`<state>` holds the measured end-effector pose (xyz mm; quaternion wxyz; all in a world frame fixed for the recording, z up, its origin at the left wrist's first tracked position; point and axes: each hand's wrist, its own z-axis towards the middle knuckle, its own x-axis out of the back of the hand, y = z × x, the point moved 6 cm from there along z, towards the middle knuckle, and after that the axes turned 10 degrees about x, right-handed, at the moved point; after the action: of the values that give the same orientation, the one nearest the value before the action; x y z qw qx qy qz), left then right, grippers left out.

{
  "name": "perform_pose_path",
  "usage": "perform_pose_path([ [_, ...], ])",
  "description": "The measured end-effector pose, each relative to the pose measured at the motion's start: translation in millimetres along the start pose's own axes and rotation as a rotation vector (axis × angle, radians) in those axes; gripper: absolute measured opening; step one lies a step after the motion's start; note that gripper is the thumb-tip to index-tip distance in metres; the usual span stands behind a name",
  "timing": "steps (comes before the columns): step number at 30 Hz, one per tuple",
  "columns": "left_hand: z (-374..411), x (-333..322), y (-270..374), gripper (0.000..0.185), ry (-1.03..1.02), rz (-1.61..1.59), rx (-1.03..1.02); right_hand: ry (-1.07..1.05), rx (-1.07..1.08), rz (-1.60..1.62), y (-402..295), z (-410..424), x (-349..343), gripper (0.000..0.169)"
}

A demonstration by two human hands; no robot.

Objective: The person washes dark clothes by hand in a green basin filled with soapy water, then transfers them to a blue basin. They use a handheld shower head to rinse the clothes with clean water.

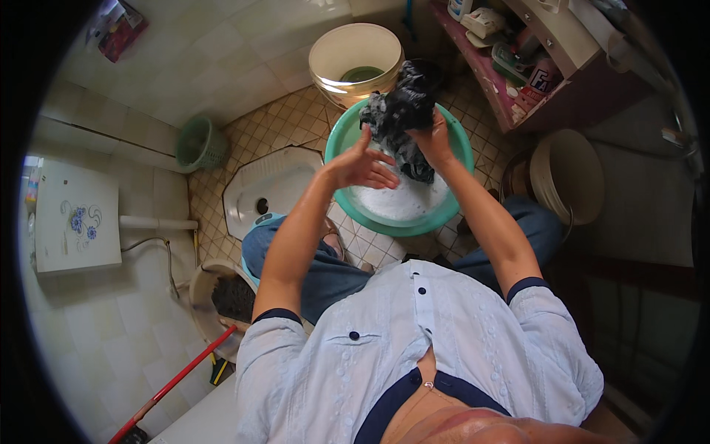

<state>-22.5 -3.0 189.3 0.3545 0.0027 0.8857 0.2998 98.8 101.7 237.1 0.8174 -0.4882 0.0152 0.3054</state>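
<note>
A green plastic basin [466,145] with sudsy water [388,201] stands on the tiled floor between my knees. Above it, my right hand [434,139] grips a bunched, dark wet cloth [411,102] streaked with foam. Part of the cloth hangs down towards the suds. My left hand [367,166] is over the basin's left side, fingers spread and pointing right, with nothing held in it. Its raised thumb is close to the cloth's left edge; whether they touch I cannot tell.
A cream bucket [355,47] stands behind the basin, another bucket [568,177] at the right. A squat toilet [272,183] and a green basket [199,145] lie left. A shelf unit [482,72] with bottles is upper right. A red-handled mop [177,383] leans lower left.
</note>
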Motion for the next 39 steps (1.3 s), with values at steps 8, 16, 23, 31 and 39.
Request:
perform_pose_path([
  [8, 28, -13, 18, 0.055, 0.2, 0.107, -0.862, -0.862, 0.526, -0.879, -72, -16, -55, 0.056],
  [16, 46, -53, 59, 0.035, -0.47, -1.032, -0.54, -1.008, 0.752, -0.979, -134, -25, -45, 0.1],
  [23, 57, -16, 69, 0.037, -0.162, -0.791, -0.832, -1.054, 0.892, -0.961, -135, 9, -68, 0.028],
  [31, 54, -63, 83, 0.044, -0.234, -0.916, -0.85, 0.186, 0.625, -0.697, -124, 8, 13, 0.019],
  [39, 59, -33, 40, 0.049, 0.331, -0.503, -0.926, 0.669, -0.422, 0.234, 18, -37, 49, 0.018],
])
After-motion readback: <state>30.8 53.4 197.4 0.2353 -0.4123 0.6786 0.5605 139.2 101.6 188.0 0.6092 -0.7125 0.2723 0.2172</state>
